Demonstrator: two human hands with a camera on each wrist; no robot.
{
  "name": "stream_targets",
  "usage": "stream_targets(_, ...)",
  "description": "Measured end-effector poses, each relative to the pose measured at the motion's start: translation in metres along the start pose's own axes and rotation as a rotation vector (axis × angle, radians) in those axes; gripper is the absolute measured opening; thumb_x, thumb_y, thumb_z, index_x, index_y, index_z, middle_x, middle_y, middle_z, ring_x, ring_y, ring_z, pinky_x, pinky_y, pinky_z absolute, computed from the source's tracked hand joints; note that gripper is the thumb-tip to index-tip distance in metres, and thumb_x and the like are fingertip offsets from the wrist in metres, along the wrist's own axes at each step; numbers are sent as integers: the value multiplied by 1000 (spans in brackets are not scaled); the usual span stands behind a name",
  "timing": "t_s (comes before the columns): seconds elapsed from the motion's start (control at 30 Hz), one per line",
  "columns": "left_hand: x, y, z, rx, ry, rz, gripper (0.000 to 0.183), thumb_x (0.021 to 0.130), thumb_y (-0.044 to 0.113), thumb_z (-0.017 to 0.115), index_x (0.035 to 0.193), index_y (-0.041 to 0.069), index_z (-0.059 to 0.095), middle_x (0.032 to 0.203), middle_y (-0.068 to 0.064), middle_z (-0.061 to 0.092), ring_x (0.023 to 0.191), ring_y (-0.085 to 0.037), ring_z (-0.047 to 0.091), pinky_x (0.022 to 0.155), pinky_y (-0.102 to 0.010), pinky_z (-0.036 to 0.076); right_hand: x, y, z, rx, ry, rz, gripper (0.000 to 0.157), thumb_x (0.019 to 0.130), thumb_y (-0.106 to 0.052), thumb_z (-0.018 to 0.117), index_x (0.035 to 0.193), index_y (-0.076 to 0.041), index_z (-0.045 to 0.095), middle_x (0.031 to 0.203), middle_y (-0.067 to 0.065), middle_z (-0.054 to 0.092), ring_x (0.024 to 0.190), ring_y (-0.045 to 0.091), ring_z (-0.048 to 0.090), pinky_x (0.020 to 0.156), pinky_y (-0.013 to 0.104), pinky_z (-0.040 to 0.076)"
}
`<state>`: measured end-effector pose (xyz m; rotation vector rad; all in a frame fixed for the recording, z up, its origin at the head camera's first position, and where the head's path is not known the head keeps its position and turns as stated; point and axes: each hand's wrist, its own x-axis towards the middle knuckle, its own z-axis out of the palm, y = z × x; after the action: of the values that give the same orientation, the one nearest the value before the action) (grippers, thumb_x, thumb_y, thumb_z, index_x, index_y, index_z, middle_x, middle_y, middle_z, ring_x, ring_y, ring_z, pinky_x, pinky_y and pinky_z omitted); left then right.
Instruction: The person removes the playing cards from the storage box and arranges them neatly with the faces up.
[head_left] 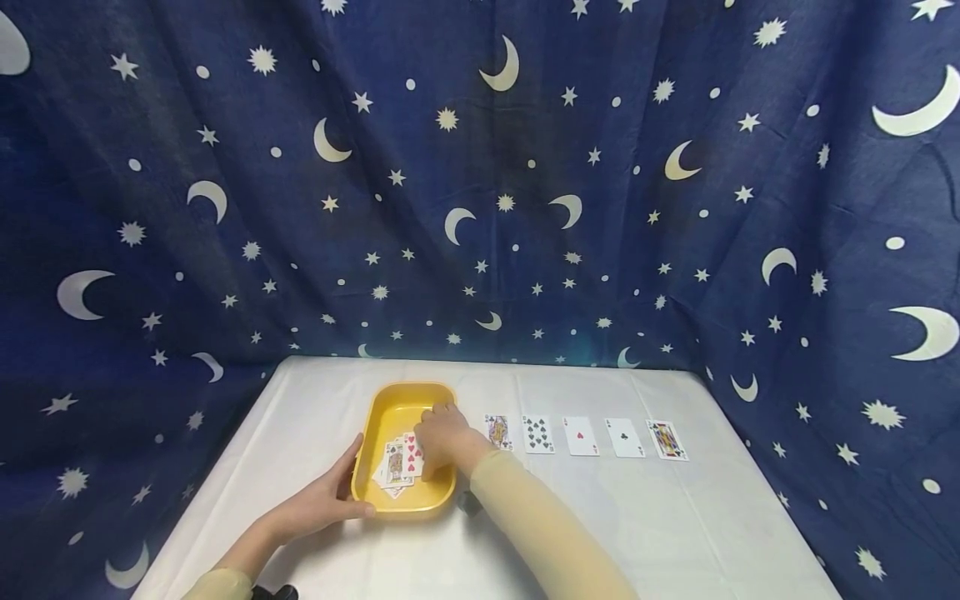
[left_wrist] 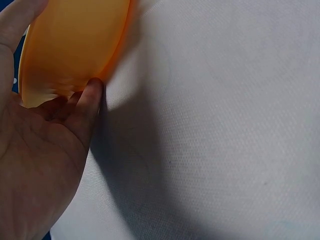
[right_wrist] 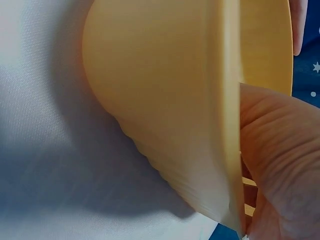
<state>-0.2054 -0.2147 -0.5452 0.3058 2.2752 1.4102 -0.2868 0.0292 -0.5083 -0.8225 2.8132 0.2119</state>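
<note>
A yellow tray (head_left: 405,505) holds a small heap of playing cards, a face card (head_left: 395,465) and a hearts card (head_left: 411,454) among them. My left hand (head_left: 318,504) grips the tray at its near left side, thumb by the near rim and fingers along the left wall. In the left wrist view, those fingertips (left_wrist: 92,92) press against the tray's outer wall (left_wrist: 82,40). Over the right rim, my right hand (head_left: 444,437) reaches into the tray beside the hearts card. Its fingertips are hidden, and I cannot tell whether it holds a card.
Face-up cards lie in a row to the tray's right: a face card (head_left: 498,432), a spades card (head_left: 538,434), two aces (head_left: 581,436) and another face card (head_left: 667,440). A small dark object (head_left: 469,503) sits by the tray's near right corner. A starry blue curtain (head_left: 450,167) surrounds the white table (head_left: 600,533).
</note>
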Motion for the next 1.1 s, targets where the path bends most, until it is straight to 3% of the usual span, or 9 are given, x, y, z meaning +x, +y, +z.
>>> stream_targets(0.2, -1, 1, 0, 5, 2, 8, 122, 85, 31, 86, 166, 23, -5, 171, -17, 2, 152, -42, 18, 121, -57, 16, -4, 3, -4, 22, 57, -47, 55, 68, -55, 89, 108, -24, 70, 110, -6, 60, 111, 17, 49, 113, 42, 35)
stream_targets(0.33, -2, 2, 0, 6, -3, 12, 122, 85, 31, 85, 166, 23, -5, 171, -17, 3, 153, -41, 18, 121, -56, 16, -10, 9, -11, 14, 111, -94, 60, 67, -60, 88, 111, -25, 67, 112, -6, 59, 106, 15, 48, 106, 37, 39)
stream_targets(0.43, -2, 2, 0, -1, -6, 24, 122, 85, 30, 85, 166, 21, -5, 171, -17, 2, 153, -41, 17, 121, -56, 16, -14, 15, -17, 29, 157, -114, 64, 68, -60, 87, 117, -24, 66, 118, -4, 60, 111, 16, 48, 110, 37, 38)
stream_targets(0.63, -2, 1, -1, -20, -10, 53, 123, 84, 26, 86, 165, 19, -6, 170, -20, 4, 152, -42, 21, 121, -54, 15, -29, 33, -29, 91, 213, -92, 72, 72, -60, 84, 128, -18, 65, 131, 1, 57, 121, 19, 46, 116, 37, 33)
stream_targets(0.87, -2, 6, 1, -9, 7, 27, 124, 83, 29, 87, 166, 21, -5, 169, -22, 10, 149, -44, 27, 120, -59, 18, -57, 56, -40, 152, 244, -48, 88, 70, -69, 82, 139, -19, 61, 135, 0, 56, 125, 19, 45, 115, 39, 35)
stream_targets(1.1, -5, 3, 0, 0, 2, 44, 124, 83, 30, 86, 166, 21, -5, 167, -24, 15, 145, -41, 37, 119, -58, 21, -78, 82, -37, 200, 263, -6, 87, 72, -48, 89, 146, -16, 57, 138, 4, 55, 130, 23, 44, 116, 44, 35)
